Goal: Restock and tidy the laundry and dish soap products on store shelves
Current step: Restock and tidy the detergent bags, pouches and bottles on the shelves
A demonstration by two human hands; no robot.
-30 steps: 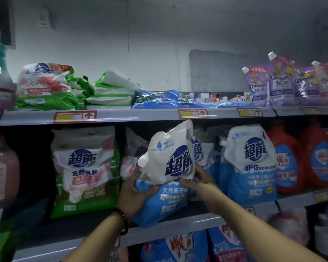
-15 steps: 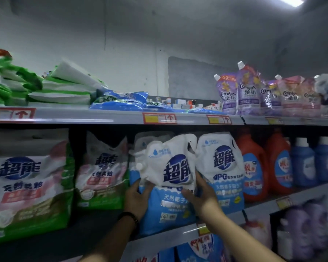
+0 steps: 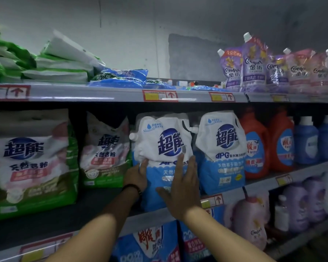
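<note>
A white and blue detergent pouch (image 3: 165,140) with a spout on its left stands upright on the middle shelf (image 3: 95,210). My left hand (image 3: 136,176) holds its left edge, thumb on the front. My right hand (image 3: 184,188) lies flat against its front with straight, spread fingers. A matching pouch (image 3: 221,150) stands right beside it on the right.
Green and pink powder bags (image 3: 32,163) fill the shelf's left part, red bottles (image 3: 257,146) and blue bottles (image 3: 314,138) the right. The top shelf carries flat green packs (image 3: 61,65), blue packs (image 3: 121,78) and purple softener pouches (image 3: 254,65). Purple jugs (image 3: 299,205) stand on the lower shelf.
The pouch went from tilted at the shelf's front to upright, set back beside its twin. My right hand moved from under its lower edge to flat on its front.
</note>
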